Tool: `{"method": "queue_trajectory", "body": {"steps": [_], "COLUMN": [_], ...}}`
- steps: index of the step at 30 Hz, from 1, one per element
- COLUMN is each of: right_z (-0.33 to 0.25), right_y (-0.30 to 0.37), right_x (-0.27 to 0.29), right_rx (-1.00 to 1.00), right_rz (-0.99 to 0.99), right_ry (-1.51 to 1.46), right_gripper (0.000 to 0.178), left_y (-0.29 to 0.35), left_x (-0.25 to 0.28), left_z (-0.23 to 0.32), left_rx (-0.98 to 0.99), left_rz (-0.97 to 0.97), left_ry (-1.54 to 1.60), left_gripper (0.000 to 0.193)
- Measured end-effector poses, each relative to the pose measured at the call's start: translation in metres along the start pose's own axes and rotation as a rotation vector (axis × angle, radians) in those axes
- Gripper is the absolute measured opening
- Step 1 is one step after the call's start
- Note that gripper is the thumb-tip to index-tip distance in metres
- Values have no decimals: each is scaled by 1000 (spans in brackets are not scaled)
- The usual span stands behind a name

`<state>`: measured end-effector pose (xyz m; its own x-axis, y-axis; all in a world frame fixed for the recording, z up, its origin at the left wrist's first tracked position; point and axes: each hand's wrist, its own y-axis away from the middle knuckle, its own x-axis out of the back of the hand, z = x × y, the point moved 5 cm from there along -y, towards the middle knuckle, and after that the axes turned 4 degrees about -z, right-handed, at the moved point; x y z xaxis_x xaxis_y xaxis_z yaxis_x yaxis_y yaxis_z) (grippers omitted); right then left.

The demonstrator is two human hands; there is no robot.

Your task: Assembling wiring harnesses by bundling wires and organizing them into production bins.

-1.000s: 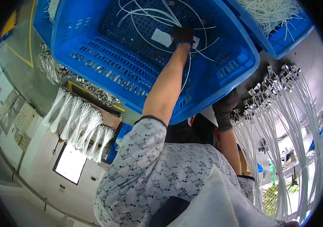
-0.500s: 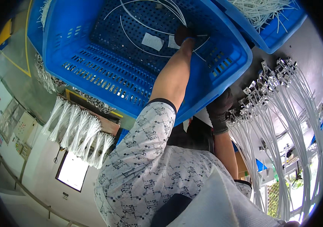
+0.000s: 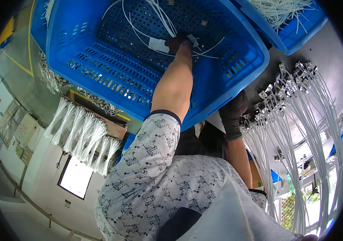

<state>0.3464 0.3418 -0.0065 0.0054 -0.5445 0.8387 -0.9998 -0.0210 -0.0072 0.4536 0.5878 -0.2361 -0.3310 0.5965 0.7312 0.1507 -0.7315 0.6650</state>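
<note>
My left hand [image 3: 178,45], in a dark glove, is deep inside a blue plastic basket [image 3: 203,116]. Its fingers are closed round a small bundle of thin white wires [image 3: 164,18], which fan out across the perforated bottom. A loose white wire curves to the right of the wrist. Beside the fingers lies a white paper slip [image 3: 158,45], with another light slip [image 3: 193,40] partly behind the hand. Against the basket's outer near-right side is my right hand [image 3: 233,112], in a dark grey glove; its fingers are too dark to make out.
Long bundles of white wires with metal ends [image 3: 292,104] lie over the metal table [image 3: 328,52] at right and hang off its edge. A second blue basket [image 3: 296,40] at upper right holds white wires. More wire bundles [image 3: 81,132] hang at left.
My left hand has moved left and slightly nearer inside the basket, drawing the white wires with it. A small metal piece now shows on the bottom. My right hand stays put.
</note>
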Motion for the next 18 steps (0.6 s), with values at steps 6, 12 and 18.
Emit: {"method": "queue_trajectory", "body": {"steps": [6, 12, 18], "right_z": [2, 2, 2], "right_y": [3, 2, 2], "right_x": [2, 2, 0], "right_rx": [-6, 36, 35], "right_rz": [-24, 7, 22], "right_ry": [40, 4, 10], "right_gripper": [41, 37, 37], "left_y": [-8, -16, -31], "left_x": [2, 9, 14], "left_z": [-16, -30, -31], "left_rx": [-39, -65, -154], "left_rz": [-37, -65, -116], "left_ry": [-24, -67, -136], "left_gripper": [56, 53, 51]}}
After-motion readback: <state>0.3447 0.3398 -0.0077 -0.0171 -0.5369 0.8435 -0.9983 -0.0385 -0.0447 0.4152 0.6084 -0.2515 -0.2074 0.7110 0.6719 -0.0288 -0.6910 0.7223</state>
